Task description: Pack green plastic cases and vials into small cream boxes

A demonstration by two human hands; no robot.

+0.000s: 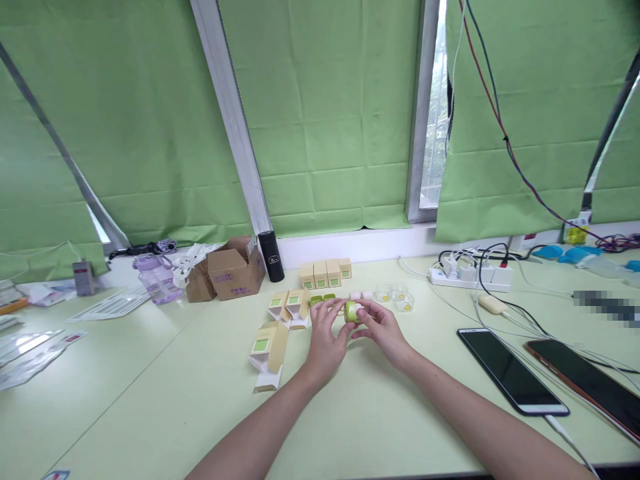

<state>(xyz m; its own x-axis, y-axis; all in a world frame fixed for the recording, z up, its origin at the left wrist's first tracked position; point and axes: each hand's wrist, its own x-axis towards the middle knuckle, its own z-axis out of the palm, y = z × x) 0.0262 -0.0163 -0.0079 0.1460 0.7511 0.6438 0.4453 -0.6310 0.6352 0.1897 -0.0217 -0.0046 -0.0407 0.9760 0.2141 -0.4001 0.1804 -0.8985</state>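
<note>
My left hand [327,337] and my right hand [383,330] meet over the table, fingers closed around a small green round container [351,311] with a pale part on its right side. The left fingertips are on its left edge; the right thumb and fingers press its right side. Just behind the hands are green pieces [323,299], small white-pink pieces [361,295] and several clear round cups [400,297] with yellow spots. To the left, an opened beige carton [273,347] lies on its side, with two more open cartons [289,301] behind it.
Several closed beige cartons [326,274] stand at the back. Beyond them to the left are a black bottle [271,257], a brown cardboard box [235,275] and a purple jug [158,280]. A power strip [473,277], cables and a phone [511,370] occupy the right side.
</note>
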